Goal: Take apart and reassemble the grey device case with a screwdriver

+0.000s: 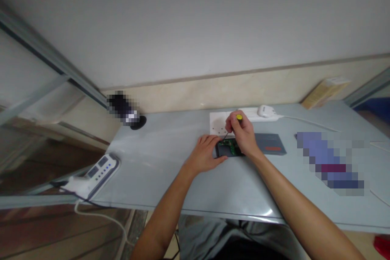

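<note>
A screwdriver [239, 118] with a yellow and black handle is gripped in my right hand [243, 133]. Its thin shaft slants down and left to the upper left part of an opened dark device [226, 149]. Inside that casing a green circuit board [233, 146] shows. My left hand [204, 155] steadies the device's left end, fingers at the far edge and thumb along the near one. Partly behind my right hand lies a flat dark grey panel or box [271, 143] with an orange-red patch. Whether the screwdriver tip sits in a screw is too small to tell.
A white power strip [217, 124] with a white plug [266, 111] lies behind my hands. Another white socket unit [102, 170] is at the left edge. Blurred objects stand back left and lie right. A yellowish box [324, 91] leans at the back right.
</note>
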Tool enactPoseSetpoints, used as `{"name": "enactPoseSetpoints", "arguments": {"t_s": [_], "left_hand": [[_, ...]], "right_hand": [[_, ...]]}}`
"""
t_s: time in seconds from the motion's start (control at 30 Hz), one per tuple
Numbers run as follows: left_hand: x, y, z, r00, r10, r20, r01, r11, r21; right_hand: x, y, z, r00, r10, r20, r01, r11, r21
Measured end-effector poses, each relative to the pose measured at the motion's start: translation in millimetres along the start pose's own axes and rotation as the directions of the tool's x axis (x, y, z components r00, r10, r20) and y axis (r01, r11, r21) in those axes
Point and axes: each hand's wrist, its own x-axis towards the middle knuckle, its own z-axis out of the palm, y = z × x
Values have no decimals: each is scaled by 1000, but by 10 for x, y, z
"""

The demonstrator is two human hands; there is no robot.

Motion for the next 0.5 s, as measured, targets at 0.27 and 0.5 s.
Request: {"name": "enactPoseSetpoints", "arguments": {"t_s": [0.27, 0.5], "left_hand": [[-2, 84, 4, 1000, -20, -7, 20, 999, 37], [1, 84, 8, 999, -33, -9, 33, 999, 43]], "right_hand": [[-2, -49, 50, 990, 3, 138, 4, 999, -51], [43, 31, -9, 980, 24, 200, -27, 1000, 14]]}}
